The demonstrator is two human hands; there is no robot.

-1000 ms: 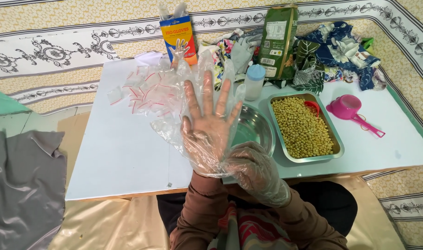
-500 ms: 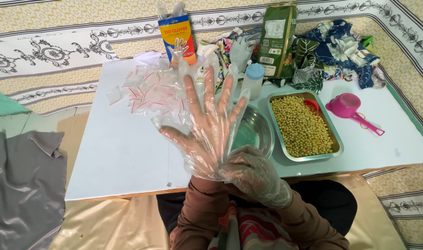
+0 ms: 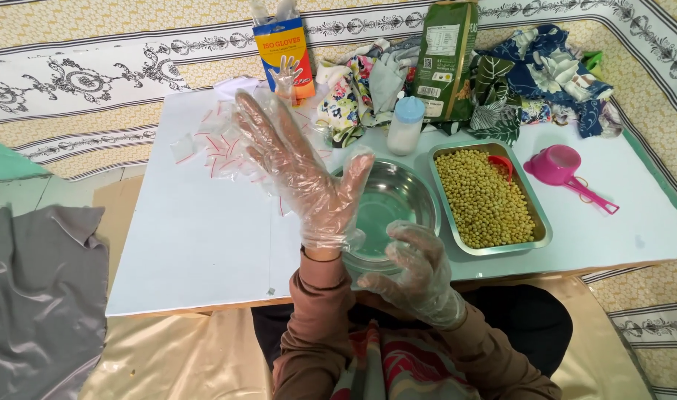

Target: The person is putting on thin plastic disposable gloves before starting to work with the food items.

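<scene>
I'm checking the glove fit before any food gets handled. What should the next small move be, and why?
Probably tug the cuff down with the right hand: the clear glove on the raised left hand looks loose and baggy at the wrist, and the right hand is just below it.

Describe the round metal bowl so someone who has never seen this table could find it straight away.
Start at the low white table and look toward its near edge, just beyond the raised left hand in a clear plastic glove. The round metal bowl sits there, left of the rectangular steel tray of yellow-green beans. Unlike that tray, it is circular and empty.
</scene>
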